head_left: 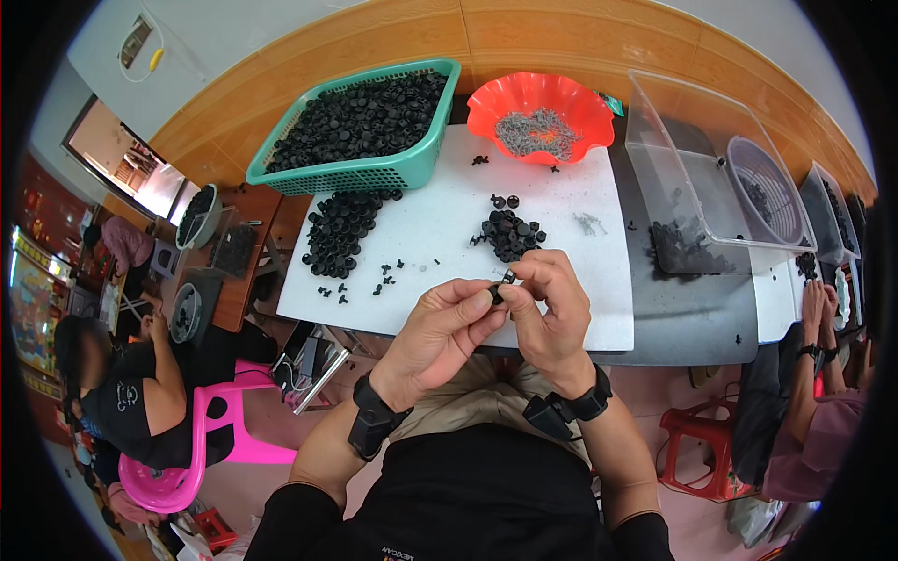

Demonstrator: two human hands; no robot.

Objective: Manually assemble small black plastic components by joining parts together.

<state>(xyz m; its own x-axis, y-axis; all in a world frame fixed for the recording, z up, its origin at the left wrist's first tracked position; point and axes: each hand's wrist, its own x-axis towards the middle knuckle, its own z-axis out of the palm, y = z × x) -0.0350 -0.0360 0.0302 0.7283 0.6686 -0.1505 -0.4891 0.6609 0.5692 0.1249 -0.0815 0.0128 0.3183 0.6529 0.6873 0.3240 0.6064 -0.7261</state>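
Observation:
Over the front of the white tabletop, my left hand [449, 323] pinches a small black round cap [497, 294] between thumb and fingers. My right hand [552, 318] is closed on a tiny dark part [510, 277] right against that cap; its exact kind is too small to make out. Just beyond my fingertips lies a pile of black caps [508, 234]. Farther left spreads a bigger heap of black caps [337, 234], with small black plug-like pieces [383, 280] scattered in front of it. A few thin silvery screws [588, 222] lie right of the nearer pile.
A green basket [374, 171] full of black caps stands at the back left. Beside it a red wavy bowl [591, 112] holds silvery screws. A clear plastic bin [678, 187] is on the right. Other people sit at tables on both sides, near a pink chair [201, 439].

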